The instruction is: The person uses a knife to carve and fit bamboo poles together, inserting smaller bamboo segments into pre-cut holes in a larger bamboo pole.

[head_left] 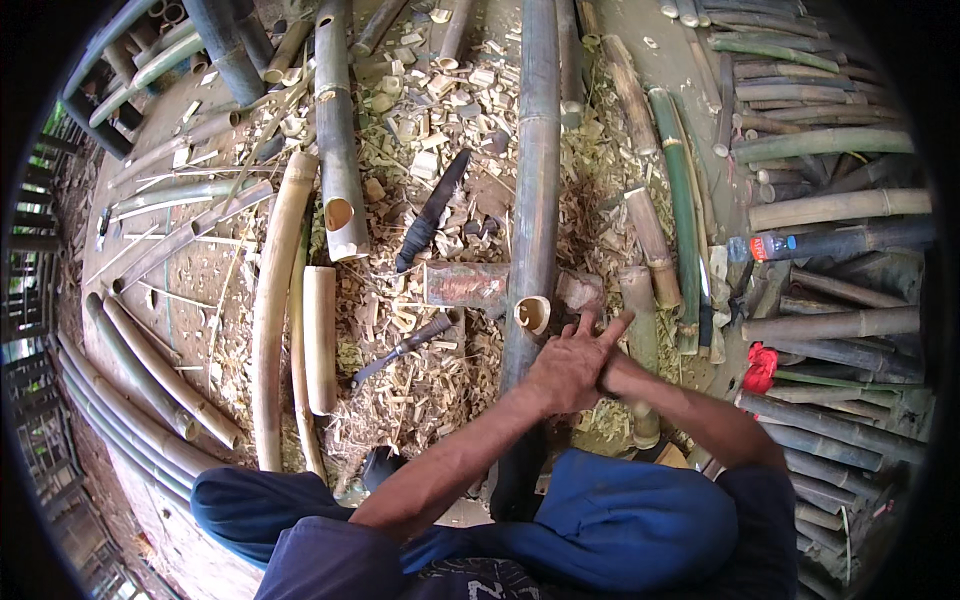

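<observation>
The person sits cross-legged on the floor, blue-trousered knees spread wide, with both forearms reaching forward over the lap. The left hand lies on top, its fingers stretched out flat and loosely apart, covering the right hand, which is almost wholly hidden beneath it; I cannot tell how the right fingers stand or whether they hold anything. Both hands sit just beside the cut end of a long dark bamboo pole, whose hollow mouth opens right at the left fingertips. A short bamboo stub runs under the hands on the right.

Left of the pole, on a bed of chips and shavings, lie a dark sheathed blade, a reddish rectangular block touching the pole's side, and a small knife. Farther left rest a pale curved bamboo length and a short pale split piece. Stacked poles crowd the right edge, with a plastic bottle and a red cloth among them. The freest ground is the chip-covered patch between the pale lengths and the dark pole.
</observation>
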Motion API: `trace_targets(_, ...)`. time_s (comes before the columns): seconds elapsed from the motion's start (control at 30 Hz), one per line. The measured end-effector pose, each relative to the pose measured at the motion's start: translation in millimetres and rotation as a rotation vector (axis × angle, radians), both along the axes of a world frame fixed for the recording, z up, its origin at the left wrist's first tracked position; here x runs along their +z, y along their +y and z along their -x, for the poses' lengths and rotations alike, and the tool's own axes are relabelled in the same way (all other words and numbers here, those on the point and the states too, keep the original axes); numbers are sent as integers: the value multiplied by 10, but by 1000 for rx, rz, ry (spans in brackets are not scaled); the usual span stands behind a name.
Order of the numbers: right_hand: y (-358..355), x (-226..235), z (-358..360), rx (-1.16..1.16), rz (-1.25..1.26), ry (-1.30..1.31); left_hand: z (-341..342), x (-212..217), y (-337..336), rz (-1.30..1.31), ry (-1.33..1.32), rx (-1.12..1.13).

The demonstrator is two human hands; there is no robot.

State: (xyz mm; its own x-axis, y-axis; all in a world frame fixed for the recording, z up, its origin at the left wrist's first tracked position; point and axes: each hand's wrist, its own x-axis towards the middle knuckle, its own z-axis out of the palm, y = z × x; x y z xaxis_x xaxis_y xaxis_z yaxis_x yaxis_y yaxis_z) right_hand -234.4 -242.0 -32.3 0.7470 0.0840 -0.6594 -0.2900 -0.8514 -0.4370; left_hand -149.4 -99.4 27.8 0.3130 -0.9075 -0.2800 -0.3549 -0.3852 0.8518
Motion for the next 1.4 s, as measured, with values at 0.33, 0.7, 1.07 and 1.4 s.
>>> trace_targets(0.33, 1000, 370, -12, -1480, -1613, 202, -92, 364, 1276, -165, 386, 220)
trace_targets(0.7, 1103, 123, -96, -1467, -2117, 428, -819, 930, 1007, -574, -420, -220)
trace_targets(1.07, 348, 136, -196, -1036, -1188, 543, 644, -149, 1158, -429, 149, 371)
trace_targets(1.4, 934, 57, -53, -1335, -2032, 519, -646, 919, 961, -582, -512, -260)
